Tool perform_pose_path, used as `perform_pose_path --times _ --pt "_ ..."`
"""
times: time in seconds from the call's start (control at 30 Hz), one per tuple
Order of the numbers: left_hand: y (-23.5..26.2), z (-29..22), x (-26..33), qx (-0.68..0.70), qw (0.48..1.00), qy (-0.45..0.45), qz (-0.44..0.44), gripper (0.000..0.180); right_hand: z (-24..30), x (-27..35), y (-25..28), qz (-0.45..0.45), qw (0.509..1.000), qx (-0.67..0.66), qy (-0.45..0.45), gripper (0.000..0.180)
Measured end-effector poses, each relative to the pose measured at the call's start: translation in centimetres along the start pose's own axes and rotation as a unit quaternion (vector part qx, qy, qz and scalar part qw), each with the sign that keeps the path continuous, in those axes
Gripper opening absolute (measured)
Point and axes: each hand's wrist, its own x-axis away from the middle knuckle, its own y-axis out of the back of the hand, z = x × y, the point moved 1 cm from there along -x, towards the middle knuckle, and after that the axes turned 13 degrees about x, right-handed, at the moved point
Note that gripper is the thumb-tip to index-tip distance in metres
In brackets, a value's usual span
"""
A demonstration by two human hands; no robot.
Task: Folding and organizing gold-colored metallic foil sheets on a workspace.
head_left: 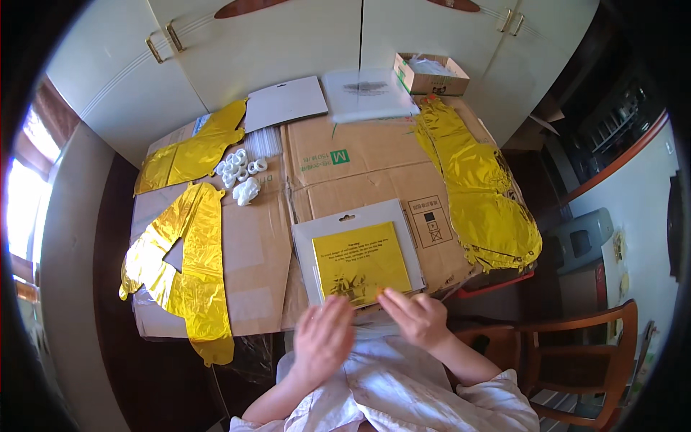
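Observation:
In front of me a flat, folded gold foil piece under clear printed film (363,255) lies on a pale card with a hanging slot (306,248). My left hand (325,338) is at the lower left edge of the foil piece, fingers stretched out and slightly blurred. At its lower right corner, the extended fingertips of my right hand (417,315) touch or nearly touch the film. Neither hand visibly grips anything. The fingertips hide part of the near edge.
Flattened cardboard (345,158) covers the table. Around it lie gold foil balloons (205,252) (482,194) (191,151), white ribbon rolls (234,169), clear straws (265,142), a stack of pale cards (286,104), clear bags (367,93) and an open carton (432,75). A wooden chair (576,320) stands right.

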Motion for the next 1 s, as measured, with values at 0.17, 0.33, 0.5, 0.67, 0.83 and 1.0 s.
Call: perform_pose_path --times 0.17,0.33,0.5,0.67,0.83,1.0 --pt "-3.0 -0.7 -0.3 -0.045 0.992 0.025 0.118 0.078 1.0 0.7 -1.2 0.064 0.998 0.013 0.011 0.042" --pt "-3.1 0.3 0.9 -0.063 0.990 0.043 0.117 0.083 -0.2 1.3 -1.1 0.052 0.997 0.033 -0.037 0.041" --pt "-2.5 0.8 1.5 -0.070 0.989 0.049 0.120 0.083 -1.4 1.6 -0.9 0.070 0.993 0.066 -0.065 0.039" --pt "-1.7 1.1 2.1 -0.077 0.987 0.062 0.129 0.082 -1.8 2.1 -0.6 0.093 0.990 0.073 -0.083 0.040" --pt "-0.8 1.3 2.9 -0.086 0.987 0.063 0.123 0.081 -1.6 2.5 -0.2 0.077 0.990 0.058 -0.107 0.040" --pt "-0.2 1.4 4.0 -0.094 0.987 0.047 0.118 0.080 -2.0 4.4 0.5 0.041 0.990 0.022 -0.133 0.035"
